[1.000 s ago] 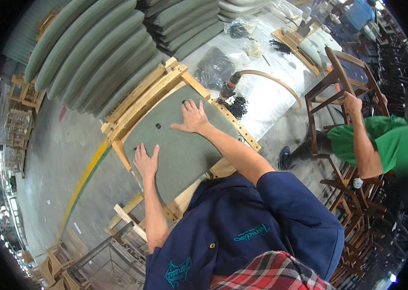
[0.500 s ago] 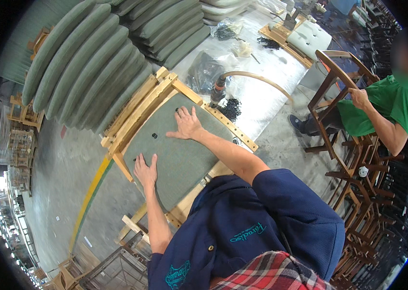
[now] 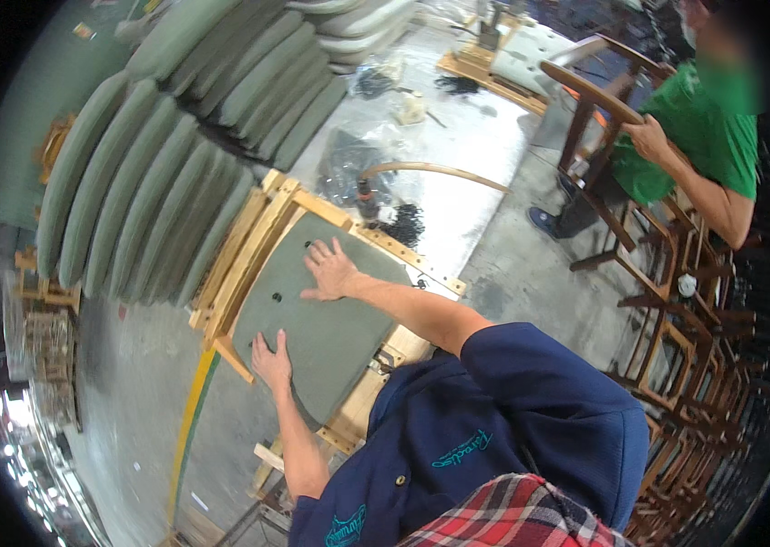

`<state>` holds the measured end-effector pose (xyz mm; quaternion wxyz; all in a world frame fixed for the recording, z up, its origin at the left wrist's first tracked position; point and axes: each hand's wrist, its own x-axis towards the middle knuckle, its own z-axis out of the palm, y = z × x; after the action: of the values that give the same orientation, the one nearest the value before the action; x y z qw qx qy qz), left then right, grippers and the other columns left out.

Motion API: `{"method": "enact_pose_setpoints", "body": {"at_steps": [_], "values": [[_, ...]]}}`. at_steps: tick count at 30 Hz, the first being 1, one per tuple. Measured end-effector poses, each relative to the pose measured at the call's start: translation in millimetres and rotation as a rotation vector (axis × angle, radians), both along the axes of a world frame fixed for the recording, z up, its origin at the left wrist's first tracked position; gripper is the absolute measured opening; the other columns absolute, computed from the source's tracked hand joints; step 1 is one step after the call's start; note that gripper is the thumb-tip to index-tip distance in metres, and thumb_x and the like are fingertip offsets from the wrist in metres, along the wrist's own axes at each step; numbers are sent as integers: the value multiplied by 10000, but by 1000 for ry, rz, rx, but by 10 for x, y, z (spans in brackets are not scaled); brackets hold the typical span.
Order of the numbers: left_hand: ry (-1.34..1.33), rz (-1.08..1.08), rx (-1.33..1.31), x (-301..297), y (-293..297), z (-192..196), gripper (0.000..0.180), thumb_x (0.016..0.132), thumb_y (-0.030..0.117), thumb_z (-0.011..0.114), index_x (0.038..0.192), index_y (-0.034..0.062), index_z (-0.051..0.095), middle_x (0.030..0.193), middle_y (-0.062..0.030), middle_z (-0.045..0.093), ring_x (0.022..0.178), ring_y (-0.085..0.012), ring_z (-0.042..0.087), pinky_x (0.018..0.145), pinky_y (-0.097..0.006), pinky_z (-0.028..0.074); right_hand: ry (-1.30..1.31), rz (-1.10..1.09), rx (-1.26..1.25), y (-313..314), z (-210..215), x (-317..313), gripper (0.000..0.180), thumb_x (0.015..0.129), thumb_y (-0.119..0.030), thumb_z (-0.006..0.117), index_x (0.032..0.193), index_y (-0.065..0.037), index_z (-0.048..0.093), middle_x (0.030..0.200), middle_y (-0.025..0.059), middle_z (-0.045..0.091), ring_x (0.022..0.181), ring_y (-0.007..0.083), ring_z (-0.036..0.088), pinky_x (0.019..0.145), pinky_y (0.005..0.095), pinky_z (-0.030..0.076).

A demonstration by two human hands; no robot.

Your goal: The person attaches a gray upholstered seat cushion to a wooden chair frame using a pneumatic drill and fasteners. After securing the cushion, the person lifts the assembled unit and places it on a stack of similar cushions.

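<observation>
Grey-green fabric covers the seat panel (image 3: 326, 314), a broad flat board with rounded corners that lies face down inside a pale wooden frame (image 3: 248, 246) on the workbench (image 3: 485, 173). Both of the person's hands are flat on it, holding nothing: the left hand (image 3: 271, 362) rests near the panel's near-left edge with fingers together and pointing away, while the right hand (image 3: 330, 271) presses on the far half with its fingers fanned wide. Several small dark holes or fixings dot the panel's surface between and around the hands. Judging by how flat it sits and how it bridges the frame, the panel looks stiff rather than floppy, probably a board under cloth, moderately light for its spread but awkward because it is wide. Its woven covering should give palms decent friction, so it is unlikely to slip; the edges, where cloth wraps round, seem the sensible places to take hold, one hand at each opposite side. Behind the bench, rows of similar green cushions (image 3: 148, 173) lean stacked together, and a curved wooden rail (image 3: 431, 170) lies beside a dark heap of small parts (image 3: 403, 223). At the right, another person in a green shirt (image 3: 695, 137) grips a dark wooden chair frame (image 3: 599, 100).
</observation>
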<state>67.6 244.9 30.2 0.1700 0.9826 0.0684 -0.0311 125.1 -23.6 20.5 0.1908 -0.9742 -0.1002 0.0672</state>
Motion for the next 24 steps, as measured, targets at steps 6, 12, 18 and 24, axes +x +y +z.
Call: {"method": "enact_pose_setpoints", "body": {"at_steps": [6, 12, 18, 24], "values": [[17, -38, 57, 37, 9, -40, 809, 927, 627, 475, 1449, 11, 419, 1512, -217, 380, 1409, -361, 330, 1150, -496, 230, 58, 15, -2, -156, 221, -474, 940, 875, -728, 401, 1500, -31, 324, 1583, 200, 237, 1490, 344, 145, 1188, 574, 94], [47, -141, 66, 72, 58, -132, 824, 959, 643, 382, 1476, 2, 367, 1533, -232, 330, 1426, -372, 297, 1146, -523, 230, -62, -151, -45, -182, 364, -1143, 895, 878, -710, 432, 1454, -25, 410, 1540, 196, 324, 1465, 349, 214, 1183, 580, 117], [48, -354, 102, 305, -125, -329, 858, 958, 669, 343, 1511, 14, 296, 1566, -253, 241, 1455, -396, 213, 1157, -572, 182, -350, -403, 194, -152, 338, -2520, 758, 850, -531, 628, 1387, -20, 469, 1465, 226, 409, 1361, 398, 377, 1091, 574, 311], [97, -551, 63, 455, -913, -220, 943, 903, 767, 303, 1544, 78, 241, 1596, -226, 176, 1467, -417, 163, 1146, -625, 150, 79, -818, 234, 88, 64, -4894, 549, 856, -378, 680, 1262, -39, 532, 1075, 185, 609, 1018, 385, 603, 836, 470, 502]]}}
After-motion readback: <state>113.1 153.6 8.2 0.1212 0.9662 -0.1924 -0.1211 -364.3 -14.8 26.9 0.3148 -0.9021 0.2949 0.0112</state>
